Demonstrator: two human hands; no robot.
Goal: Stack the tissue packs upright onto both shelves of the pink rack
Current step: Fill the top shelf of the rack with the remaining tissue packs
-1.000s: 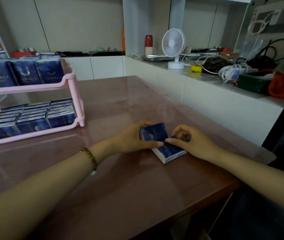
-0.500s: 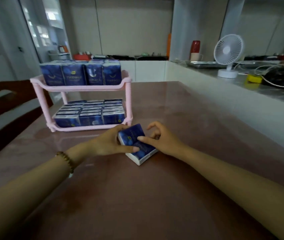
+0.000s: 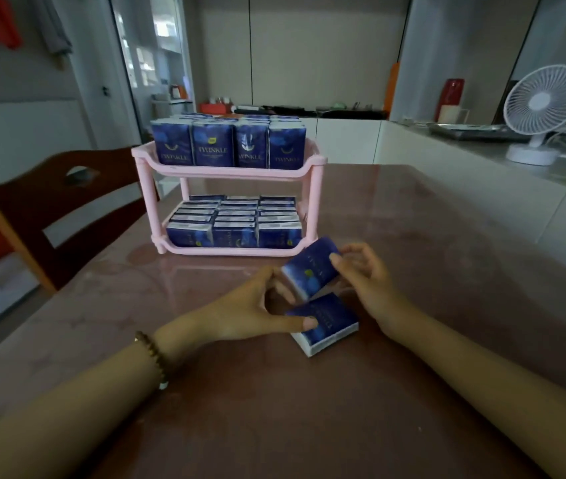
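Your right hand (image 3: 367, 285) pinches the raised pack (image 3: 310, 267) in its fingers, tilted just before the rack's (image 3: 229, 172) lower front edge. Your left hand (image 3: 243, 309), fingers loosely spread, presses its thumb on the flat pack (image 3: 329, 323) on open desk (image 3: 447, 271).

Both forearms stretch forward: the right hand (image 3: 364, 283) pinches a raised tissue pack (image 3: 310, 267), while the left hand (image 3: 252, 314) lays its straight thumb on a flat tissue pack (image 3: 329, 323).
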